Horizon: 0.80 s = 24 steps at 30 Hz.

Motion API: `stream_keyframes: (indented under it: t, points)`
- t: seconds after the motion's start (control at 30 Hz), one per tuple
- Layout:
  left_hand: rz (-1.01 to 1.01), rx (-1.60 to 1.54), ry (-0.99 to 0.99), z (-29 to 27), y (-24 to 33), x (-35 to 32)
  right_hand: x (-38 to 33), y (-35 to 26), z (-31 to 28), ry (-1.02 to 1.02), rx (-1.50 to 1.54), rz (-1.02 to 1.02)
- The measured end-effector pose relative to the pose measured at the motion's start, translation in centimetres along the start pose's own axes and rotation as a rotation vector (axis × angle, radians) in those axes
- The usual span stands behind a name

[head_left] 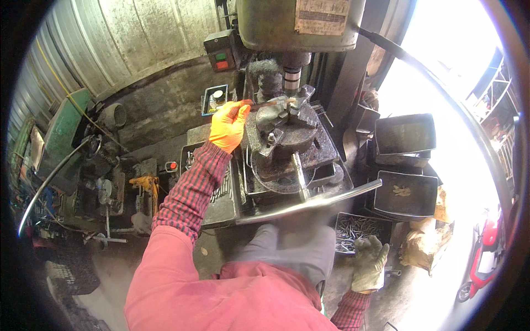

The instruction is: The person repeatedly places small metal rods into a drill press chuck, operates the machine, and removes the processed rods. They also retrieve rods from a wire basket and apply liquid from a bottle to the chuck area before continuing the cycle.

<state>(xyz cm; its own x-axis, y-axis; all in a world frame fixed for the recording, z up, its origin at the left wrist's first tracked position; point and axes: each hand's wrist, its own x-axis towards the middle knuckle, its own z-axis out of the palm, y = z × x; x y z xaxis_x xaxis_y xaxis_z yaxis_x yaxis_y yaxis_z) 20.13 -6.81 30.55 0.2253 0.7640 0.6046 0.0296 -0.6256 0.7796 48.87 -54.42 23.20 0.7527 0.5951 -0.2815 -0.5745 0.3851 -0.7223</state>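
Note:
My left hand (227,128), in an orange glove, pinches a thin brownish stick (266,103). Its far tip reaches the jaws of a round metal chuck (281,135), just below the drill press spindle (291,80). What that tip is made of is too small to tell. Low on the right, my right hand (370,263) wears a grey work glove, its fingers apart and nothing visible in them. It is beside a tray (338,243) full of small metal pins (353,229). A long bar handle (314,205) slants across in front of the chuck, with a shorter rod behind it.
Two dark bins (406,135) (406,193) stand at the right, near a brown sack (425,245). A switch box (221,52) with green and red buttons hangs beside the drill press head (301,27). Left of the chuck lies a tray (223,212) of metal pieces.

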Motion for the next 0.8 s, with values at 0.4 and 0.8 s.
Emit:
stream_keyframes:
  t: [0.4,0.8]
  points:
    - [-0.164,0.447,0.517,-12.0,-11.5,3.1,4.8,-9.8,-5.4,-0.216,-0.182,-0.212]
    - [-0.499,0.792,0.397,-11.5,-11.7,-2.2,0.3,-32.5,10.0,-1.005,0.299,-0.639]
